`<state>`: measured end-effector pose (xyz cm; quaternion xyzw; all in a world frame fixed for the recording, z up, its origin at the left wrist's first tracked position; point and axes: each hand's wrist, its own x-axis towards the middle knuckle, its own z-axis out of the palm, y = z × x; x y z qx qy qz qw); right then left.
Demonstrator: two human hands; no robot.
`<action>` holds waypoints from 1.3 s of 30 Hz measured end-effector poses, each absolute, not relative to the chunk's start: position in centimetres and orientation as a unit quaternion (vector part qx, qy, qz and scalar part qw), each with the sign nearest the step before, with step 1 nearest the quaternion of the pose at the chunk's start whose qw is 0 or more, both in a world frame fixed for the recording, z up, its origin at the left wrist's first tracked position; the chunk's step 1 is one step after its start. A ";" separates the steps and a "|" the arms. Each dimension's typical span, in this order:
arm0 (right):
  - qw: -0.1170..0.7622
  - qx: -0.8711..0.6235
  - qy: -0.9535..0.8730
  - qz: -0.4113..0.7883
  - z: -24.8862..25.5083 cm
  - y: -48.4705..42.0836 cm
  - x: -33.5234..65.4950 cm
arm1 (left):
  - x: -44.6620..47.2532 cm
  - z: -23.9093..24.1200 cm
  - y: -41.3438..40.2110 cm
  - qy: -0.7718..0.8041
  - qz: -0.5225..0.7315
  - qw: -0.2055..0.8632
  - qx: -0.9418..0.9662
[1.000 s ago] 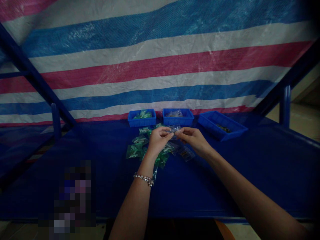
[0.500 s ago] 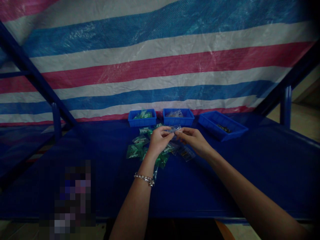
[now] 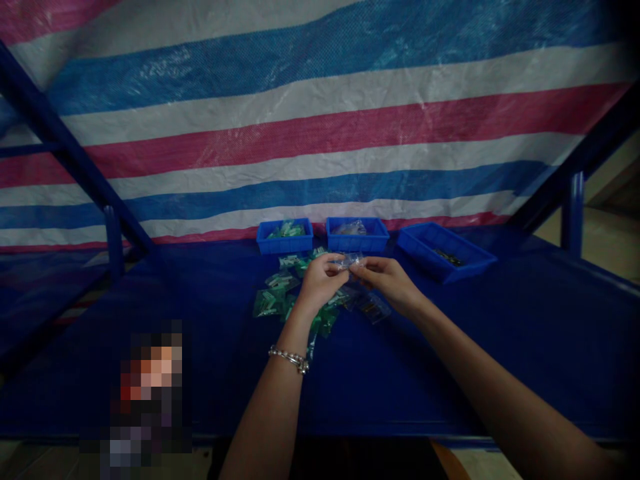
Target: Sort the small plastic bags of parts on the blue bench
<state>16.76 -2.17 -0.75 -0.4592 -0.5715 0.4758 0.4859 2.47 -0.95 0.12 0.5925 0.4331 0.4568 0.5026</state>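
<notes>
A small clear plastic bag (image 3: 353,260) is held up between my two hands. My left hand (image 3: 321,280) pinches its left side, and my right hand (image 3: 387,280) grips its right edge between thumb and fingers. What the bag contains, if anything, is too small to make out. Below and around my hands lie several green-tinted packets (image 3: 270,301) with light pieces inside. Under my right hand a clear packet (image 3: 374,308) with dark, brassy pieces rests on the blue table (image 3: 210,373).
Three blue bins stand at the back: a left bin (image 3: 285,245) with green packets, a middle bin (image 3: 357,243) with clear bags, and a tilted right bin (image 3: 445,257) with small dark pieces. A striped tarp (image 3: 320,133) hangs behind. A pixelated patch covers the lower left.
My hands stay in nearly the same place. The clear bag between them has shifted slightly, and my left thumb has moved a little. The bins and packets are unchanged.
</notes>
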 end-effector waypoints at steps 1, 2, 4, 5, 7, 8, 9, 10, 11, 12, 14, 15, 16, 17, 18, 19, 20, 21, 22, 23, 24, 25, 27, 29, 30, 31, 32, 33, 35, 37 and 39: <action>0.487 -0.458 -0.571 0.477 -0.8 -2.2 16.8 | 2.5 0.2 -1.0 0.432 0.457 0.508 0.589; 0.487 -0.455 -0.571 0.479 -0.8 -2.2 16.8 | 2.5 0.3 -1.1 0.429 0.458 0.514 0.584; 0.487 -0.449 -0.572 0.483 -0.8 -2.1 16.8 | 2.5 0.4 -1.2 0.424 0.461 0.527 0.575; 0.488 -0.447 -0.571 0.485 -0.9 -2.1 16.8 | 2.5 0.5 -1.3 0.423 0.461 0.531 0.571; 0.488 -0.443 -0.571 0.489 -0.9 -2.1 16.8 | 2.5 0.6 -1.4 0.424 0.461 0.538 0.565; 0.488 -0.441 -0.572 0.490 -0.9 -2.1 16.8 | 2.5 0.6 -1.4 0.425 0.460 0.541 0.561; 0.487 -0.439 -0.574 0.490 -0.9 -2.2 16.8 | 2.5 0.6 -1.4 0.426 0.461 0.543 0.558; 0.486 -0.439 -0.575 0.490 -0.8 -2.2 16.8 | 2.5 0.7 -1.4 0.428 0.461 0.546 0.554; 0.487 -0.438 -0.576 0.489 -0.8 -2.2 16.8 | 2.5 0.7 -1.3 0.428 0.463 0.548 0.550; 0.488 -0.438 -0.576 0.489 -0.8 -2.2 16.8 | 2.5 0.8 -1.3 0.428 0.465 0.550 0.546; 0.488 -0.440 -0.573 0.489 -0.8 -2.2 16.9 | 2.6 0.8 -1.3 0.429 0.468 0.552 0.541; 0.488 -0.442 -0.570 0.491 -0.8 -2.2 16.9 | 2.6 0.9 -1.3 0.429 0.471 0.552 0.538; 0.487 -0.444 -0.567 0.494 -0.9 -2.2 16.9 | 2.6 0.9 -1.3 0.430 0.473 0.551 0.536; 0.486 -0.445 -0.564 0.498 -0.9 -2.2 16.9 | 2.6 0.9 -1.3 0.432 0.474 0.550 0.535; 0.486 -0.444 -0.560 0.503 -0.9 -2.2 16.9 | 2.5 0.9 -1.3 0.433 0.475 0.548 0.535; 0.488 -0.443 -0.555 0.508 -1.0 -2.2 16.9 | 2.5 0.9 -1.3 0.434 0.475 0.547 0.535; 0.491 -0.441 -0.549 0.513 -1.0 -2.2 16.9 | 2.5 0.9 -1.3 0.434 0.475 0.547 0.536; 0.495 -0.438 -0.542 0.520 -1.0 -2.2 16.9 | 2.5 0.8 -1.3 0.433 0.474 0.546 0.538; 0.499 -0.434 -0.534 0.526 -1.0 -2.2 16.9 | 2.5 0.8 -1.3 0.433 0.472 0.546 0.540; 0.503 -0.431 -0.527 0.532 -1.0 -2.2 16.9 | 2.5 0.7 -1.3 0.431 0.471 0.546 0.542; 0.506 -0.426 -0.522 0.538 -1.0 -2.2 16.9 | 2.5 0.7 -1.3 0.430 0.470 0.546 0.544; 0.508 -0.423 -0.517 0.544 -1.0 -2.2 16.9 | 2.4 0.7 -1.3 0.428 0.469 0.546 0.546; 0.509 -0.420 -0.514 0.548 -1.0 -2.3 16.9 | 2.4 0.6 -1.3 0.422 0.468 0.549 0.549; 0.508 -0.421 -0.516 0.546 -0.9 -2.3 16.9 | 2.4 0.7 -1.3 0.415 0.467 0.554 0.551; 0.508 -0.422 -0.518 0.544 -0.9 -2.3 16.9 | 2.4 0.7 -1.3 0.411 0.467 0.556 0.551; 0.509 -0.422 -0.519 0.542 -0.9 -2.4 16.9 | 2.4 0.7 -1.3 0.408 0.468 0.558 0.551; 0.510 -0.422 -0.519 0.541 -0.8 -2.4 16.9 | 2.4 0.7 -1.3 0.406 0.469 0.558 0.551; 0.510 -0.421 -0.519 0.541 -0.8 -2.4 16.9 | 2.4 0.7 -1.4 0.405 0.470 0.558 0.551; 0.512 -0.420 -0.520 0.540 -0.9 -2.4 16.9 | 2.4 0.6 -1.3 0.406 0.473 0.554 0.551; 0.511 -0.421 -0.521 0.539 -0.9 -2.3 16.9 | 2.4 0.5 -1.2 0.410 0.476 0.551 0.550; 0.509 -0.423 -0.521 0.539 -1.0 -2.3 17.0 | 2.4 0.4 -1.2 0.413 0.475 0.549 0.550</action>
